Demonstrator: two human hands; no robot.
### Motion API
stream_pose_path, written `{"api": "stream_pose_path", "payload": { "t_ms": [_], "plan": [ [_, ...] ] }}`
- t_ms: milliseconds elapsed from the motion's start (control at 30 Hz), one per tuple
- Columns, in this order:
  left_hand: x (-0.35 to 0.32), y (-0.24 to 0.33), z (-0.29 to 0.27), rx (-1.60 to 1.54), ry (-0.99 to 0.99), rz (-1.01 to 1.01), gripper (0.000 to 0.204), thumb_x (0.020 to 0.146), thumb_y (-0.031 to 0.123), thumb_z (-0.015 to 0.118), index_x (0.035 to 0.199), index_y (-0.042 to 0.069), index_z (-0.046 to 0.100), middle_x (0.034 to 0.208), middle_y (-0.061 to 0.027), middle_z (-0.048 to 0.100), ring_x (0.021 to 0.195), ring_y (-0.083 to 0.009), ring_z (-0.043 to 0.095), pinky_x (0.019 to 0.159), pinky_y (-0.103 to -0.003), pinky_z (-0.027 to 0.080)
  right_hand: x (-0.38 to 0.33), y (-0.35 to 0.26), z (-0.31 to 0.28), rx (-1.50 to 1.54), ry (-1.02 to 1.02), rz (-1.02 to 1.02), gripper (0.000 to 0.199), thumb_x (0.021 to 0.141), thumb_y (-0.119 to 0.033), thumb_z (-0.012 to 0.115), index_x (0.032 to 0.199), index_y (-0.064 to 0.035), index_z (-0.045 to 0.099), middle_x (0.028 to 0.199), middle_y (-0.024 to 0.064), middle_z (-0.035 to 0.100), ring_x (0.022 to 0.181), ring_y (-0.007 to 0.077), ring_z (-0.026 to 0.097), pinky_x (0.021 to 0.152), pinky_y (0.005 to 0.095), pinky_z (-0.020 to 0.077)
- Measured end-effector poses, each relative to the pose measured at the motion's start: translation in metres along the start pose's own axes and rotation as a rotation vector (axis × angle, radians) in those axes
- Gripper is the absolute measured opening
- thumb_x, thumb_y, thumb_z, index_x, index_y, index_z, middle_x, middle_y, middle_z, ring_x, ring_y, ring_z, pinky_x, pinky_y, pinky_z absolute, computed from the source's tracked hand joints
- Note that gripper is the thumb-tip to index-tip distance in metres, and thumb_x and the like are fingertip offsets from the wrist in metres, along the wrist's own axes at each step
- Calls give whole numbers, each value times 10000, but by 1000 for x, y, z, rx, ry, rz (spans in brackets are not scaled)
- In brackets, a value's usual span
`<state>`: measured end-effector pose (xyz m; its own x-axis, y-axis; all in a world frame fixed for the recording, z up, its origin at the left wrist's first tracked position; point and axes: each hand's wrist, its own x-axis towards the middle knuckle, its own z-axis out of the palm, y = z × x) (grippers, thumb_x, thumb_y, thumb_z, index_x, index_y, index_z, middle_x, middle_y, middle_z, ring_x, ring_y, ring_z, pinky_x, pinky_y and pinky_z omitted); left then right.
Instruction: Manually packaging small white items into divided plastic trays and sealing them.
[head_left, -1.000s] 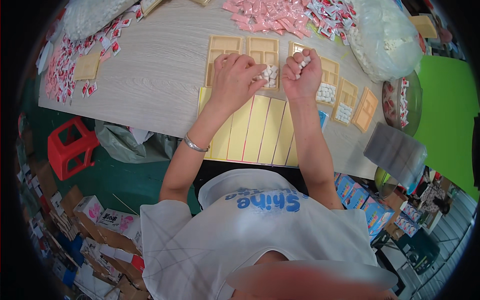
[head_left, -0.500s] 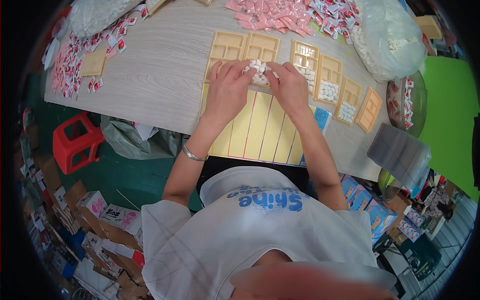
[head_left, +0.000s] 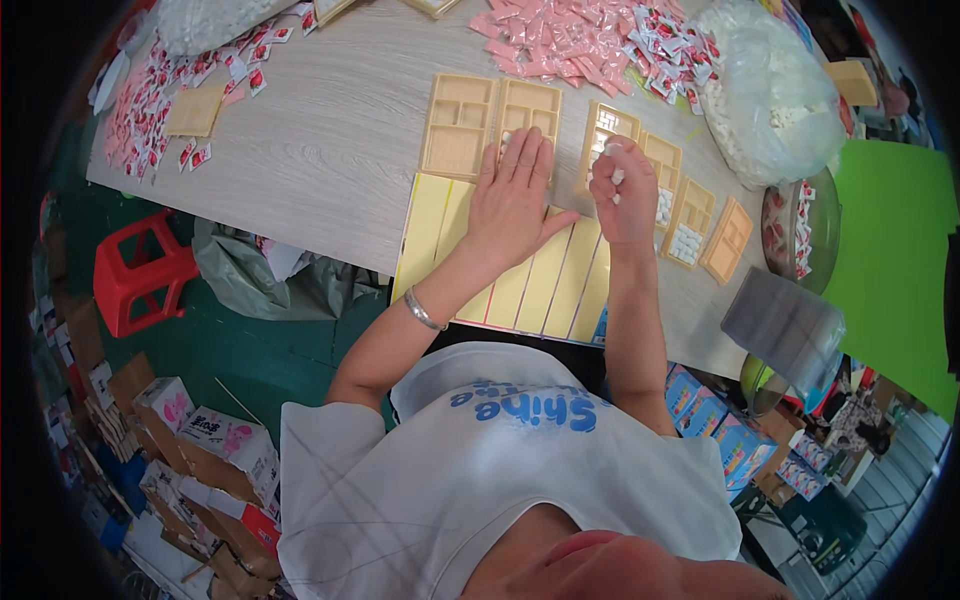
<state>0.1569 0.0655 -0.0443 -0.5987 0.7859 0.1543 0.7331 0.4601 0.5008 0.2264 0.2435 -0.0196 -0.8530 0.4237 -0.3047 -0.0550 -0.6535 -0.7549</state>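
White pellets (head_left: 617, 178), held in the curled right hand (head_left: 630, 205) near a tan tray (head_left: 616, 109), look light, firm and apt to slip, so likely best pinched by their sides, while the left hand (head_left: 514, 205) lies flat and outstretched over another tray (head_left: 532, 94).

Print is showing mainly on a shirt (head_left: 480, 470) and a white box (head_left: 228, 437).
Large, rounded blue lettering (head_left: 530, 408) is running across the chest of the white shirt, appearing upside down, with its neighbouring row partly curving out of sight in the folds. Bold dark characters are standing on the top of the white box at lower left, beside a pink figure. The blue boxes (head_left: 737, 452) at lower right are carrying print too small to read, and the red-and-white sachets (head_left: 201, 155) on the bench (head_left: 320, 150) are bearing only tiny, illegible marks.
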Motion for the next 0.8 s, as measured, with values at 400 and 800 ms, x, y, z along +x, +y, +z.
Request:
{"api": "stream_pose_path", "payload": {
  "t_ms": [400, 800],
  "plan": [
    [8, -131, -87, 137, 20, 24, 892, 789, 506, 798, 1539, 170, 451, 1643, -83, 345, 1538, -393, 212, 1213, -643, 141, 23, 17, 11, 549, -114, 103, 145, 984, -170, 525, 947, -46, 589, 943, 107, 622, 755, 189, 527, 475, 251, 373],
    [-2, -92, -50, 51, 139, -35, 775, 644, 556, 876, 1260, 137, 665, 1453, -86, 507, 1407, -340, 372, 1182, -616, 190, 47, 89, 98, -72, 18, -258, 198, 1021, -155, 527, 875, -38, 592, 854, 83, 651, 805, 187, 646, 698, 295, 504]
  ]
}}
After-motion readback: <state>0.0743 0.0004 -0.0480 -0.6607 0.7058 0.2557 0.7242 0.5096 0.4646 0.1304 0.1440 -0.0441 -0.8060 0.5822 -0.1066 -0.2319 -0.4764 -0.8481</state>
